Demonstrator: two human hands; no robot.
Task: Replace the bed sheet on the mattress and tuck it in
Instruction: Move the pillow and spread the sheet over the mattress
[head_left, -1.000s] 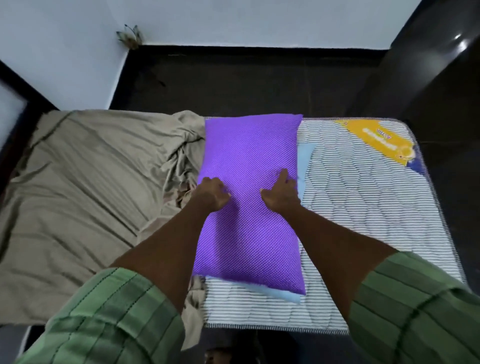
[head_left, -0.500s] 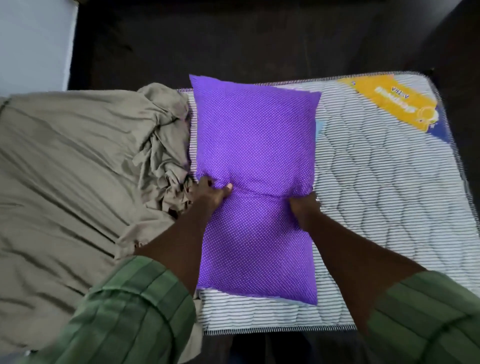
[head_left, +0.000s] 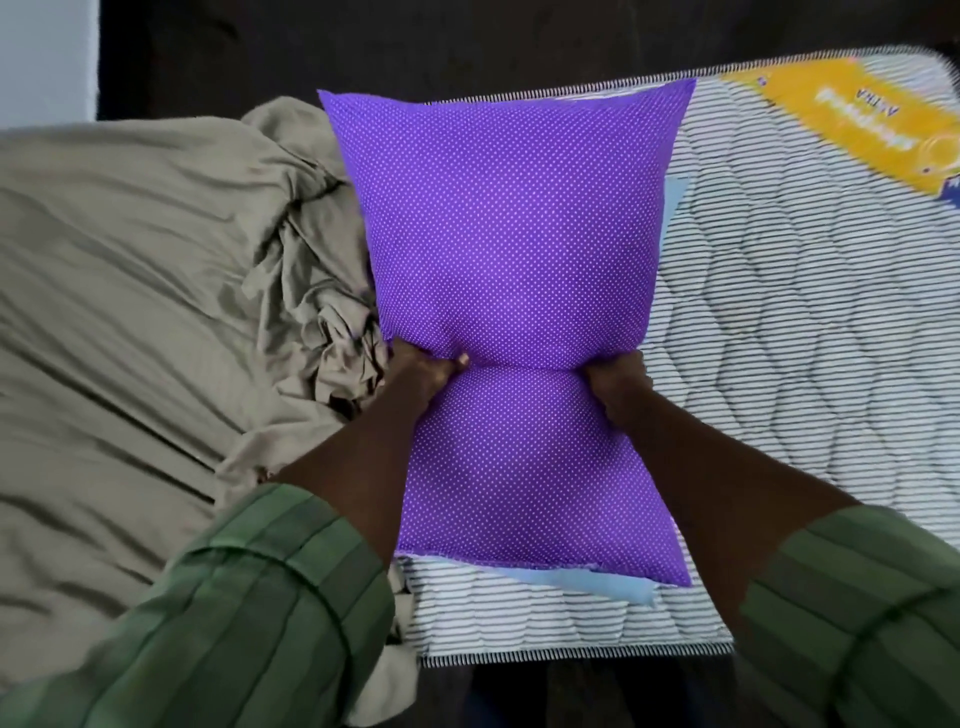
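1. Right now, in the head view, both hands pinch the purple dotted pillow (head_left: 511, 270) at its waist: the left hand (head_left: 423, 371) grips the left edge, the right hand (head_left: 615, 387) the right edge, fingers curled into the fabric so the pillow creases between them.
2. Its far half tilts up off the striped mattress (head_left: 810, 332); whether the near end touches the mattress I cannot tell. A light blue cloth (head_left: 587, 582) peeks out beneath the near edge.
3. The olive bed sheet (head_left: 130, 291) covers only the left part of the bed, its edge bunched in a heap just beside the left hand; the right part of the mattress is bare, with a yellow label (head_left: 852, 119) at the far corner.
4. Risk, as I judge it: the grip is on cloth at mid-length, so the pillow could sag or slip out; swinging it left could snag the bunched sheet and drag it further.
5. The blue cloth might be pulled along and drop off the near edge.
6. Room: the bare mattress to the right is open; dark floor lies beyond the far and right edges, and the near edge is close to the person.
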